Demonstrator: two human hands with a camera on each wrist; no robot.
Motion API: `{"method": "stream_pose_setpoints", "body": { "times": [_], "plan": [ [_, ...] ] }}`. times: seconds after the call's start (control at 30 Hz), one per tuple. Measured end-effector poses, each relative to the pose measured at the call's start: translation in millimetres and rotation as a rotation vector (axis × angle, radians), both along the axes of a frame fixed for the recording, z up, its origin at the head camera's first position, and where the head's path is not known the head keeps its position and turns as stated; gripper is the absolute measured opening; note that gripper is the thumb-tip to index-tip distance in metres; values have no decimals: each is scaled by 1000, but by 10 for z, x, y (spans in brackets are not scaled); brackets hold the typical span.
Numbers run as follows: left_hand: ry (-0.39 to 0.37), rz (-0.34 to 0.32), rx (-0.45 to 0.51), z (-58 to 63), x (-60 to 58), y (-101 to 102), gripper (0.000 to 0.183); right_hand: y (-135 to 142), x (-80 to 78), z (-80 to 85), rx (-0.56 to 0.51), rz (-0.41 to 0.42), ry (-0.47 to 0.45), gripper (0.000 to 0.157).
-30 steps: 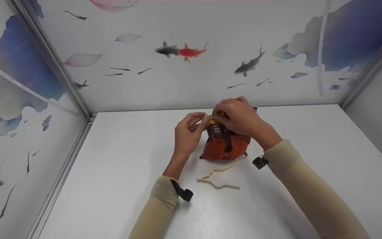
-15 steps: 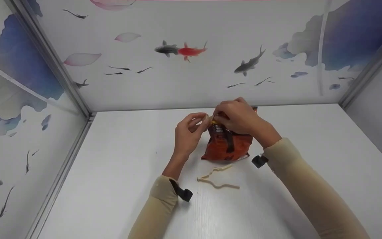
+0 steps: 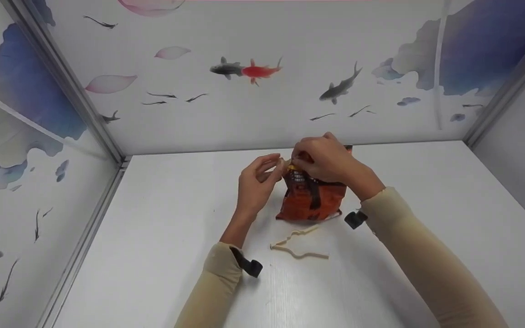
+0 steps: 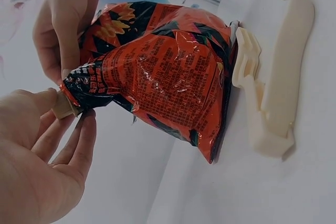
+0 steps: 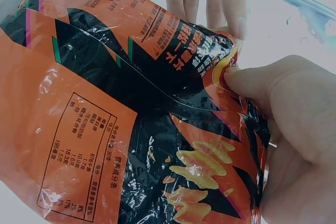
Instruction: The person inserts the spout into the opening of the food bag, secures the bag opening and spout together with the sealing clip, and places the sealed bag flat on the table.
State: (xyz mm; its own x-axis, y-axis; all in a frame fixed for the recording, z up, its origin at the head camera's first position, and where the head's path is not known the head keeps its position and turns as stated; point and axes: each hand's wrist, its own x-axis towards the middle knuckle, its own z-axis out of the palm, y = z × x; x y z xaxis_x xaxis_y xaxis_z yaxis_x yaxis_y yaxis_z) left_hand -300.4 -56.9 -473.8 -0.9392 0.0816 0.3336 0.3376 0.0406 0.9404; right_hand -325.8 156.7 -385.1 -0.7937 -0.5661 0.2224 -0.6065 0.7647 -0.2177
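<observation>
Left fingers and right fingers pinch, nearly closed, on the orange-red bag at its gathered top — uneven pull could tear it.

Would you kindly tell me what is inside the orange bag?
Only the printed outside of the orange bag shows; being opaque, it covers any contents, which cannot be seen.

Open desk stretches to either side of the bag. The clip obstructs just in front, the wall behind; the left hand and right hand crowd its top.
</observation>
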Motion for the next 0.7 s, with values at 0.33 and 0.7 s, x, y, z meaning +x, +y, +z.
{"method": "stream_pose_setpoints", "body": {
  "times": [0.33, 0.7],
  "plan": [
    [-73, 22, -53, 8, 11, -59, 33, 14, 2, 18, -16, -9, 8, 15],
    [-135, -34, -208, -87, 122, -126, 28, -5, 52, 24, -5, 1, 28, 15]
  ]
}}
